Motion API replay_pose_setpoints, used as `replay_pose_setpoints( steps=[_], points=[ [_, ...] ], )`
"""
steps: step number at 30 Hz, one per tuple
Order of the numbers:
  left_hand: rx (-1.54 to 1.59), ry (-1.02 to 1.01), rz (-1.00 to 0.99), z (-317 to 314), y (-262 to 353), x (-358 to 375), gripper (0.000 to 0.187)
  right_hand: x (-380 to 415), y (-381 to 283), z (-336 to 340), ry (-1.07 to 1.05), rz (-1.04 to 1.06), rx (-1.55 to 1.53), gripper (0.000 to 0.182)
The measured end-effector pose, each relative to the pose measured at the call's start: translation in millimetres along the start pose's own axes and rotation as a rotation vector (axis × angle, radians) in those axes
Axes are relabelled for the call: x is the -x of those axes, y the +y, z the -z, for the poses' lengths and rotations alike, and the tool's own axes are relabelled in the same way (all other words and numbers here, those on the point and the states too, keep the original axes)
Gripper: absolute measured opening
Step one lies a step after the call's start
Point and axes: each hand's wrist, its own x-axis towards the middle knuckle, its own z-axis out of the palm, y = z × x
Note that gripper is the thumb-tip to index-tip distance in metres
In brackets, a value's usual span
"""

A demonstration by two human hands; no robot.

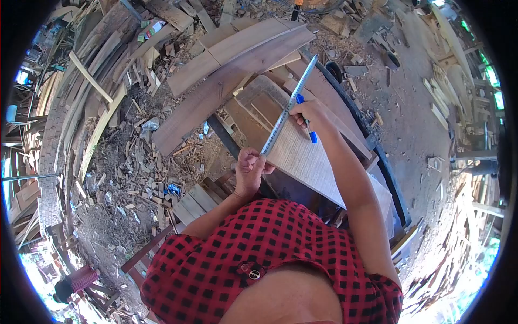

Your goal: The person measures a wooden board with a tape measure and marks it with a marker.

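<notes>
A pale measuring tape [278, 127] with printed marks slants across the corner of a light-brown wooden board [315, 162]. My left hand [250, 171] has its fingers closed on the near end of the tape, right at the board's edge. Further up, my right hand [308, 113] is curled around a blue pen [313, 136], its fingertips against the side of the tape. Beyond this hand, the tape's far end reaches out past the board over other planks.
Wide planks [234, 81] lie across the bench just ahead. A dark bar [386, 173] runs along the right side. Wood scraps and shavings [129, 162] litter the ground at left, with long curved timbers [81, 92] behind. More timber is stacked at far right.
</notes>
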Motion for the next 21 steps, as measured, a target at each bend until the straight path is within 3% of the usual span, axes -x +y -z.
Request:
replay_pose_setpoints(
  steps=[9,11,12,14,18,20,21],
  points=[
    [-0.108,-0.008,0.008,2.1,11.0,0.2,0.015,0.9,2.7,0.6,0.042,0.006,-0.069,0.012],
    [-0.858,-0.009,-0.482,-1.8,34.0,-0.2,0.017,-4.7,9.7,2.0,0.058,0.011,-0.146,0.01],
    [-0.854,-0.039,-0.487,-3.8,44.8,0.4,0.017,-3.7,9.1,1.5,0.012,0.026,-0.196,0.009],
    [-1.376,-0.039,-0.751,-18.4,64.2,1.9,0.018,7.1,14.8,20.7,0.014,0.047,-0.286,0.009],
    [-1.495,-0.205,-0.851,-48.3,92.1,-0.7,0.021,31.6,19.7,48.3,0.009,0.114,-0.254,0.008],
    [-1.093,-0.391,-0.824,-59.7,86.3,-25.0,0.022,48.8,25.6,65.3,-0.001,0.132,-0.242,0.009],
    [-1.092,-0.405,-0.831,-68.8,79.3,-38.9,0.022,62.5,25.5,74.2,-0.004,0.135,-0.204,0.009]
  ],
)
